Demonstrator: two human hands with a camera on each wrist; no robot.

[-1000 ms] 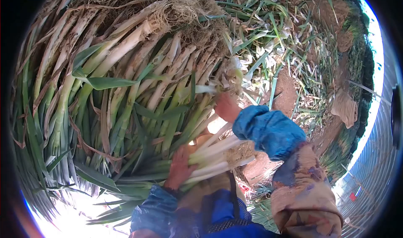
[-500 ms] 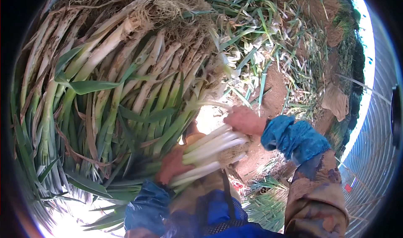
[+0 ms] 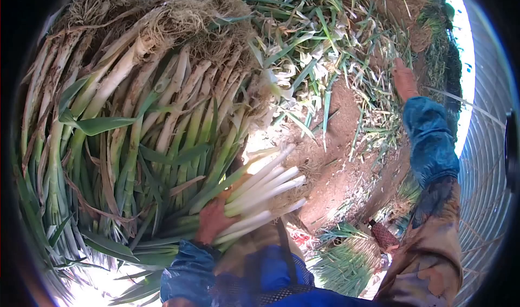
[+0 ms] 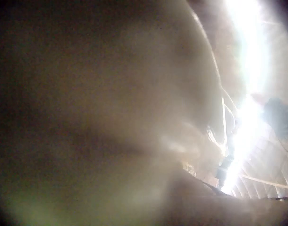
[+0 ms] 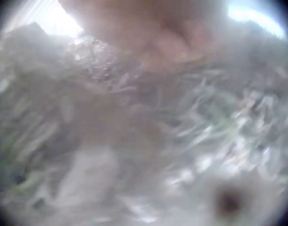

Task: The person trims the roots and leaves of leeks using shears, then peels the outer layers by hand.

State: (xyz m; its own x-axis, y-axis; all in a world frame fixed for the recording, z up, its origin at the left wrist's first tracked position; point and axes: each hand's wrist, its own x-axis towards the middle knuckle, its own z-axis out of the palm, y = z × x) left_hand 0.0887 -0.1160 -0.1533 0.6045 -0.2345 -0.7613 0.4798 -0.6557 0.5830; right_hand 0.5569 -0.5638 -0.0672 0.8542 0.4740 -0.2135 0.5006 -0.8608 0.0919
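Near the bottom centre of the head view, my left hand (image 3: 214, 219) grips a bunch of leeks (image 3: 265, 190), its white stems and roots pointing right. The large pile of leeks (image 3: 122, 82) lies to the left and above it. My right hand (image 3: 403, 80) is stretched out at the right over scattered leaf scraps (image 3: 374, 90), with nothing visible in its fingers. In the right wrist view, my right hand (image 5: 174, 40) is blurred above the scraps. A blurred pale shape fills most of the left wrist view, and the left fingers cannot be made out there.
Bare soil (image 3: 333, 117) lies between the pile and the scraps. Another green bundle (image 3: 346, 263) and a dark red mesh piece (image 3: 383, 235) are at the lower right. Ribbed clear sheeting (image 3: 490, 160) curves along the right edge.
My right hand has moved from beside the leek stems, where it held a thin pale strip, out to the upper right. The left hand still grips the bunch. The head view has shifted.
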